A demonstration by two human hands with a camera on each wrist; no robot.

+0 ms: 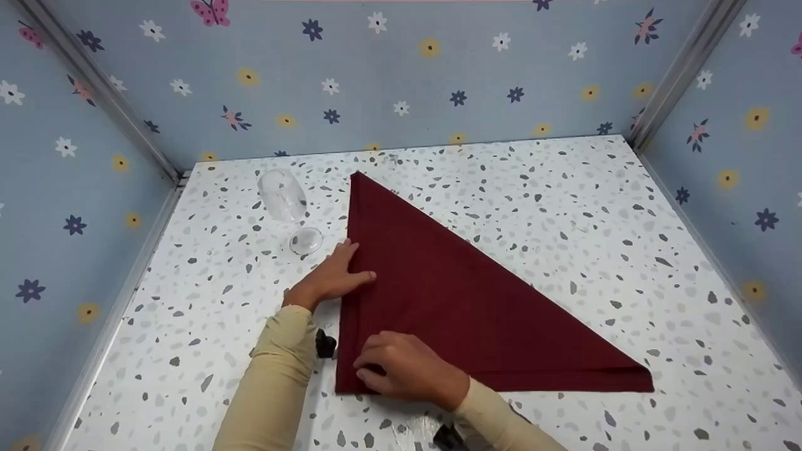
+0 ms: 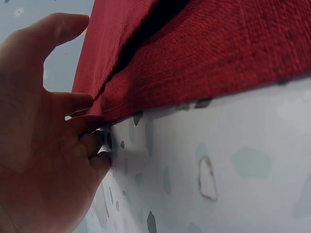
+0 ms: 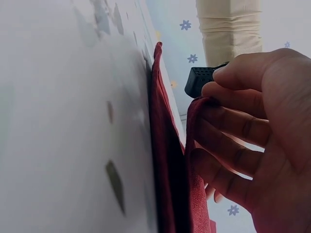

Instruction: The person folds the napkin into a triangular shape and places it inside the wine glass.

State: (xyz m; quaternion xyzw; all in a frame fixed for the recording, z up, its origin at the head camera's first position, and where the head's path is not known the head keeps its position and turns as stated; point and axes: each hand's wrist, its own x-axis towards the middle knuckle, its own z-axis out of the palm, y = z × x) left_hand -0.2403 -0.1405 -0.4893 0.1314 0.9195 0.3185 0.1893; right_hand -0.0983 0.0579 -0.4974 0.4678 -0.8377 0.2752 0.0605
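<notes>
A dark red cloth napkin (image 1: 451, 294), folded into a triangle, lies on the speckled table with narrow folded bands along its left and lower sides. My left hand (image 1: 335, 275) rests at its left edge, thumb on the cloth; in the left wrist view the left hand (image 2: 43, 121) has its fingers stretched out, tips touching the edge. Near the lower left corner, my right hand (image 1: 407, 369) has curled fingers. In the right wrist view the right hand (image 3: 262, 121) holds a raised upper layer of the napkin (image 3: 167, 145) at its fingertips, apart from the layer beneath.
A clear stemmed glass (image 1: 285, 197) lies on its side at the back left, its round foot (image 1: 306, 241) close to my left hand. White speckled table (image 1: 595, 238) extends to the right of the napkin. Flower-patterned panels (image 1: 401, 75) wall in the back and both sides.
</notes>
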